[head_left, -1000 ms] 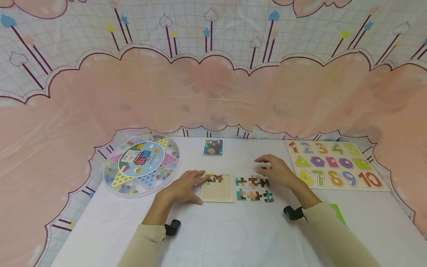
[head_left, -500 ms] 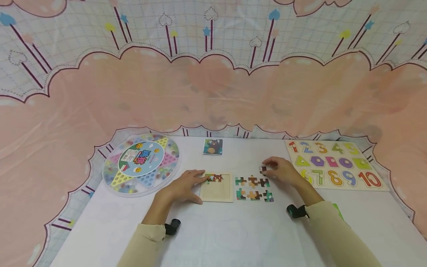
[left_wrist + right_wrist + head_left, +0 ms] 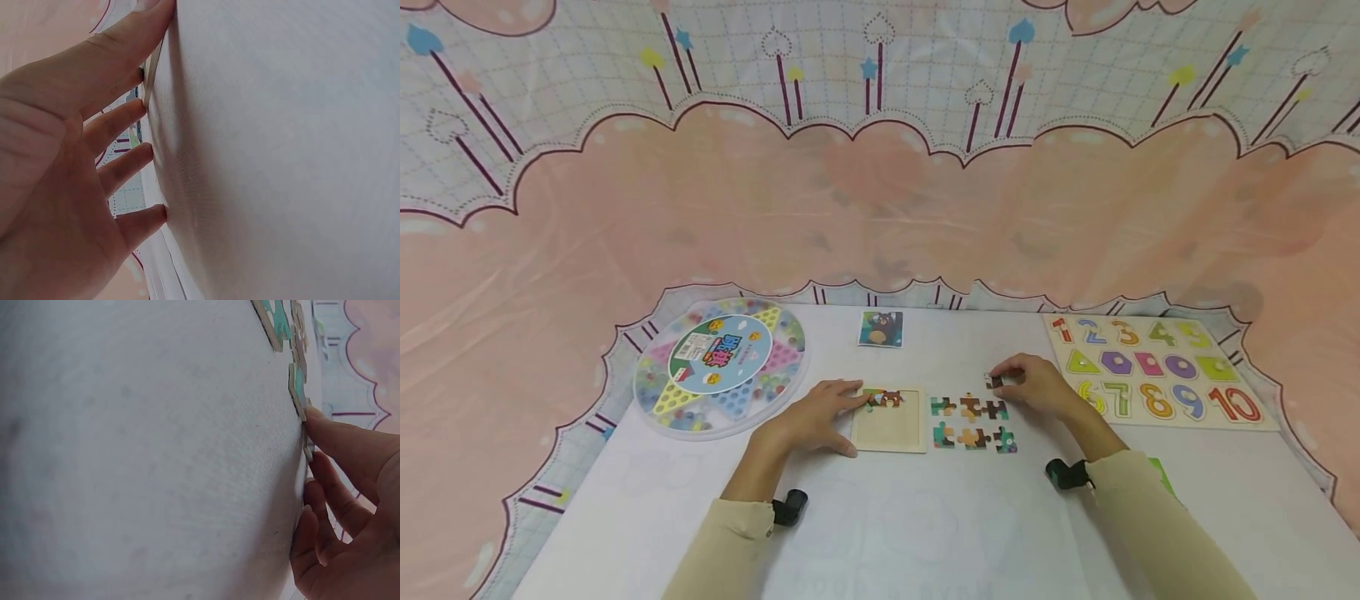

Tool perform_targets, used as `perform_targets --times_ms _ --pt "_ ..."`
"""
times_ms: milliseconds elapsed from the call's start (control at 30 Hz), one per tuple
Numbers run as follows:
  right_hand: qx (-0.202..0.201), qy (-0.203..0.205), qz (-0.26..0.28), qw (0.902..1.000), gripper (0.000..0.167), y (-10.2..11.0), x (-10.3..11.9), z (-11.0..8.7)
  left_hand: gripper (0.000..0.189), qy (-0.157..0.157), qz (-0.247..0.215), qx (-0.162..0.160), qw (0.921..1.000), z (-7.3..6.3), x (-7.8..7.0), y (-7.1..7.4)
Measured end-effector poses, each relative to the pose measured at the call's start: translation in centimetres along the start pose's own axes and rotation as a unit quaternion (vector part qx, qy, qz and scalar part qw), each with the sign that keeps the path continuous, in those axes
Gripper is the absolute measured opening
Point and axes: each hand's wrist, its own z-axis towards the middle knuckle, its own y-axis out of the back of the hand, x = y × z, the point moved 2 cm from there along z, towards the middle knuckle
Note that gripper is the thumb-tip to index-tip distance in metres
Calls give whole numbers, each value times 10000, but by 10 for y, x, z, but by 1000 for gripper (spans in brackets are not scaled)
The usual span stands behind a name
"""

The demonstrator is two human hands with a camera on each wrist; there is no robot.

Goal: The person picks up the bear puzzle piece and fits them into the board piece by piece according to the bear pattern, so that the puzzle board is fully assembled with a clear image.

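Note:
My left hand [image 3: 812, 419] rests with spread fingers at the left edge of a shallow wooden puzzle tray [image 3: 887, 446]. In the left wrist view its thumb and fingertips meet the tray's edge [image 3: 150, 78] and the white tabletop. A few joined bear jigsaw pieces [image 3: 886, 399] lie along the tray's top. My right hand [image 3: 1037, 387] pinches a dark brown and white jigsaw piece [image 3: 990, 382] between thumb and fingers, low over the table. From the right wrist, only the edge of that piece [image 3: 308, 450] shows. Several loose jigsaw pieces [image 3: 973, 439] lie in two rows right of the tray.
A small bear picture card [image 3: 881, 329] lies behind the tray. At the left sits a round marble board game [image 3: 718, 367]; at the right is a wooden number and shape board [image 3: 1157, 371]. Something green [image 3: 1163, 479] shows beside the right sleeve. A patterned curtain [image 3: 880, 208] hangs behind.
My right hand has come down a little and brought its thumb and fingers together on the brown and white jigsaw piece. The left hand has stayed at the tray.

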Motion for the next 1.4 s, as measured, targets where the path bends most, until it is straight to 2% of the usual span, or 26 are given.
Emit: perform_targets --times_ms 467,700,967,1167,1400 --pt "164 -57 -184 9997 28 0 5 5 87 28 7 -40 10000 0 1 3" --pt "6 -79 -191 9998 27 2 5 4 86 -76 -38 -40 10000 0 -1 1" --pt "-83 83 -318 9994 29 3 9 3 86 -28 20 -17 10000 -2 -2 2" --pt "-143 63 -235 9996 27 0 20 7 86 -14 -16 -16 10000 -3 -2 2" --pt "84 302 -155 9994 29 -16 41 11 87 71 -46 -8 10000 -2 -1 1"
